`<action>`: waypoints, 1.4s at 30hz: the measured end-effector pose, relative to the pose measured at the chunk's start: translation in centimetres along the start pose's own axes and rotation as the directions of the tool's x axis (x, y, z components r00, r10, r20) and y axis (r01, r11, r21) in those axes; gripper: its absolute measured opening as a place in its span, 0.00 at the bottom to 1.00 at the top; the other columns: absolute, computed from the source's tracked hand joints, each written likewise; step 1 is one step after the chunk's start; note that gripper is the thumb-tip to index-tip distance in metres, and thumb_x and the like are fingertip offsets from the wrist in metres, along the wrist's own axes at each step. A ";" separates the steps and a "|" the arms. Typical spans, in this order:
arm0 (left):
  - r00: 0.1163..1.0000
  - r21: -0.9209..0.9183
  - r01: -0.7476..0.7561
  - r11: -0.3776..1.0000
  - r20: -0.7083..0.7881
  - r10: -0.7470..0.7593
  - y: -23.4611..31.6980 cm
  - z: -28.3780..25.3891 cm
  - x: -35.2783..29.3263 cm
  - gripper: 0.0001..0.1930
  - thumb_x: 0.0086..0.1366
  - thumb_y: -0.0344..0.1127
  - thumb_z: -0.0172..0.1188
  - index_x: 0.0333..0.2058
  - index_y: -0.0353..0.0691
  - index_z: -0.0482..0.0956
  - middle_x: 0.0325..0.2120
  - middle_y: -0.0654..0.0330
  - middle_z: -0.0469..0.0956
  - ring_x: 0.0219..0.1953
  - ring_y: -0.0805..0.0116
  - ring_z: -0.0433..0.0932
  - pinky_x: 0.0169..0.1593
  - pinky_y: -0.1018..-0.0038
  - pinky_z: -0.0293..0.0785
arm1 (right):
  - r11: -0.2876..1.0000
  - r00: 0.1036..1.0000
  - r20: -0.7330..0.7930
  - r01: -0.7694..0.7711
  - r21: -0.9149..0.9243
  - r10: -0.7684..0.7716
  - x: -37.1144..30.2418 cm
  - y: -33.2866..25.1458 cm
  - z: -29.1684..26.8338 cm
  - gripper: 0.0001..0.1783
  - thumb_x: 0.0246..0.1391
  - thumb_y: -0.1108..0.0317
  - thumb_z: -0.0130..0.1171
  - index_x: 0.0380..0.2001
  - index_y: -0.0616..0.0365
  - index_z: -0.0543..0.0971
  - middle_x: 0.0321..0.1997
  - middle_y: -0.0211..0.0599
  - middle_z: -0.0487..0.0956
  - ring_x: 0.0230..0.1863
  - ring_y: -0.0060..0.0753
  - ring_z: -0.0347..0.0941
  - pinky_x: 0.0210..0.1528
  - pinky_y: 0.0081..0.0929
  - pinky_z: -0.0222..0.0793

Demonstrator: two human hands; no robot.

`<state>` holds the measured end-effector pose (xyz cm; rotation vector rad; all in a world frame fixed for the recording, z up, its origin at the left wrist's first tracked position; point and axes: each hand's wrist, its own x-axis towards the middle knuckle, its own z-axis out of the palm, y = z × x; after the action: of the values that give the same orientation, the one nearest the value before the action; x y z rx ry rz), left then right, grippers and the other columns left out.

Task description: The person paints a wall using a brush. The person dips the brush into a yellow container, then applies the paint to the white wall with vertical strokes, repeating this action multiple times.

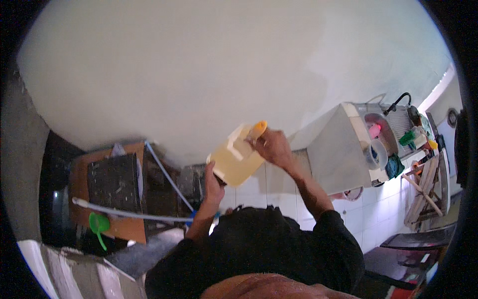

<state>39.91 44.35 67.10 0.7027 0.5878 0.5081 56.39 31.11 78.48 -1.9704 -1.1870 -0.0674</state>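
In front of my chest I hold a large translucent jug [241, 162] tilted, its neck pointing up and to the right. Pale yellow liquid shows through its walls, and an orange cap [261, 125] sits at the top. My left hand [213, 183] supports the jug from its lower left side, fingers partly hidden behind it. Closed around the neck or handle just below the cap is my right hand [274, 147]. Which part its fingers grip exactly, I cannot tell.
Beyond the jug rises a pale wall [199, 65]. At right stands a sink [387, 130] with a black faucet [398, 102] and a clear bowl [375, 154], near a folded wooden stand [423, 192]. To the left are a brown board [80, 182], a grey pipe [129, 213] and a green dipper [99, 224].
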 end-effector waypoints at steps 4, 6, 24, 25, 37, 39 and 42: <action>1.000 -0.004 -0.013 1.000 -0.013 0.013 0.0 -0.4 0.2 0.28 0.61 0.54 0.48 0.54 0.41 0.65 0.51 0.57 0.70 0.52 0.60 0.70 0.55 0.62 0.67 | 0.999 0.999 0.035 0.013 -0.030 -0.012 0.6 -0.4 -0.3 0.20 0.50 0.51 0.61 0.34 0.58 0.73 0.21 0.49 0.78 0.23 0.55 0.76 0.24 0.42 0.73; 0.999 0.021 0.027 0.999 -0.038 -0.026 0.2 -0.3 -0.3 0.28 0.61 0.54 0.48 0.54 0.41 0.65 0.51 0.57 0.70 0.53 0.59 0.70 0.55 0.62 0.67 | 0.998 0.996 0.067 -0.049 -0.041 0.052 0.7 -1.0 -0.3 0.20 0.50 0.52 0.61 0.34 0.57 0.73 0.21 0.48 0.78 0.24 0.54 0.76 0.25 0.42 0.73; 0.994 -0.015 -0.007 1.000 -0.108 0.006 0.5 -1.3 0.1 0.27 0.60 0.54 0.50 0.51 0.42 0.67 0.44 0.59 0.75 0.44 0.64 0.77 0.43 0.66 0.74 | 0.986 0.989 0.116 0.106 -0.125 -0.092 1.6 0.3 2.0 0.19 0.51 0.55 0.61 0.37 0.59 0.74 0.25 0.44 0.81 0.25 0.43 0.79 0.28 0.35 0.75; 0.994 0.013 0.006 1.000 -0.110 -0.005 0.5 -1.3 0.0 0.27 0.60 0.55 0.50 0.51 0.43 0.68 0.44 0.59 0.75 0.43 0.64 0.77 0.43 0.67 0.74 | 0.985 0.992 0.103 0.092 -0.145 -0.077 1.6 0.5 1.9 0.18 0.52 0.56 0.61 0.37 0.58 0.74 0.25 0.43 0.81 0.25 0.43 0.79 0.28 0.35 0.75; 0.991 0.071 -0.020 0.997 -0.128 0.029 0.6 -2.0 0.1 0.26 0.60 0.55 0.51 0.50 0.43 0.69 0.40 0.60 0.77 0.40 0.68 0.78 0.37 0.69 0.76 | 0.940 0.981 -0.016 0.180 -0.289 -0.193 1.5 2.1 2.3 0.13 0.52 0.58 0.59 0.36 0.54 0.73 0.22 0.39 0.79 0.21 0.39 0.77 0.22 0.33 0.72; 0.988 0.061 -0.008 0.998 -0.156 0.017 0.8 -1.7 -0.2 0.26 0.60 0.55 0.52 0.50 0.43 0.68 0.40 0.60 0.77 0.39 0.68 0.78 0.37 0.69 0.76 | 0.937 0.976 -0.044 0.192 -0.293 -0.214 1.0 1.8 2.0 0.14 0.52 0.57 0.59 0.37 0.53 0.73 0.20 0.40 0.79 0.21 0.40 0.77 0.21 0.35 0.72; 0.990 0.088 0.006 0.996 -0.144 0.007 1.0 -1.7 -0.3 0.28 0.59 0.57 0.50 0.52 0.44 0.68 0.44 0.59 0.75 0.44 0.64 0.77 0.42 0.65 0.75 | 0.958 0.978 -0.091 0.163 -0.235 -0.188 0.9 0.9 0.5 0.14 0.50 0.58 0.61 0.37 0.53 0.74 0.20 0.37 0.79 0.21 0.39 0.77 0.22 0.34 0.72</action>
<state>38.34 45.56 66.92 0.7542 0.7494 0.5388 57.43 31.88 77.95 -2.0205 -1.3250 -0.4182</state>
